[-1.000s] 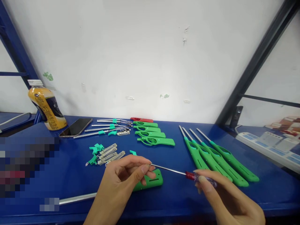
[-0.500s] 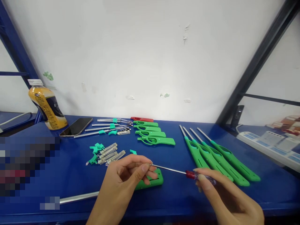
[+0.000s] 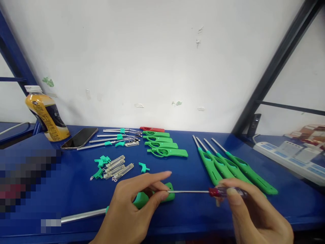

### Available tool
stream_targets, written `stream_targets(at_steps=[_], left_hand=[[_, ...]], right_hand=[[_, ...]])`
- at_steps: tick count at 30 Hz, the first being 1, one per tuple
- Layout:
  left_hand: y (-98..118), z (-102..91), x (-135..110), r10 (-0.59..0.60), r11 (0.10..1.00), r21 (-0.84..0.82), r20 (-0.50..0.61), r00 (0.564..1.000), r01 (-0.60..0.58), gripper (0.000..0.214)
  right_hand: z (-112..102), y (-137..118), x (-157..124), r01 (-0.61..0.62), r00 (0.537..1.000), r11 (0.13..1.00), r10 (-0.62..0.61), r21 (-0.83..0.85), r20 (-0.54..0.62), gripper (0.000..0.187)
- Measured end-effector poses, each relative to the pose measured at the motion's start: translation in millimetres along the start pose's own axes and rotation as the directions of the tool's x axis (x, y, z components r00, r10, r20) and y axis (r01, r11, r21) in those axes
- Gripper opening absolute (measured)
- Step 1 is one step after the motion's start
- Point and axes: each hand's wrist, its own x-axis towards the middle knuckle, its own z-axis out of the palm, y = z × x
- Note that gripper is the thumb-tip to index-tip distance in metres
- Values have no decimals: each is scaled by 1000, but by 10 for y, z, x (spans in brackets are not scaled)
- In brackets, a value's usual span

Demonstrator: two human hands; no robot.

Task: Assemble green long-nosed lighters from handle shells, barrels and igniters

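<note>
My right hand [image 3: 254, 206] grips a small screwdriver [image 3: 189, 192] by its dark, see-through handle with a red collar. The thin metal shaft points left. At its tip, the thumb and a finger of my left hand [image 3: 138, 203] pinch together, with the index finger lifted away; anything tiny between them is too small to name. Beneath and behind the left hand lies a green lighter [image 3: 169, 196] with a long metal tube [image 3: 83, 215] reaching left, its middle hidden by the hand. A loose teal trigger [image 3: 144, 167] lies just beyond the fingers.
Several assembled green lighters [image 3: 241, 169] lie at right. Behind are several green handle shells [image 3: 167, 152], a red one [image 3: 152, 129] and metal tubes with wires [image 3: 111, 136]. Clear fuel cartridges [image 3: 118, 166], teal triggers [image 3: 99, 173], a phone [image 3: 80, 138] and a bottle [image 3: 47, 113] are at left.
Both hands have moved slightly right and down with the screwdriver, whose shaft is now nearly level. My left index finger has straightened away from the tip. The teal trigger shows more fully.
</note>
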Motion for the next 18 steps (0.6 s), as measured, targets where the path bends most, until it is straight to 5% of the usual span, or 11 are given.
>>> stream_targets(at_steps=[8,11,13,18], left_hand=[[-27,69,100,383,890,248,53,922,-383,53],[-110,130,135,438,841,311,91,895,-443,63],[-163,172,142,439,820,354,116,891,-450,69],[-217,232,149,386,806,423,154,909,-414,59]], right_hand=[[72,-345,136,209,978,977,-208,-49,21,24],[154,-511,192,393,912,919,-386,-26,135,12],[225,-582,239,483,850,875,-474,18,228,20],[438,-644,313,588,740,802,-584,100,334,22]])
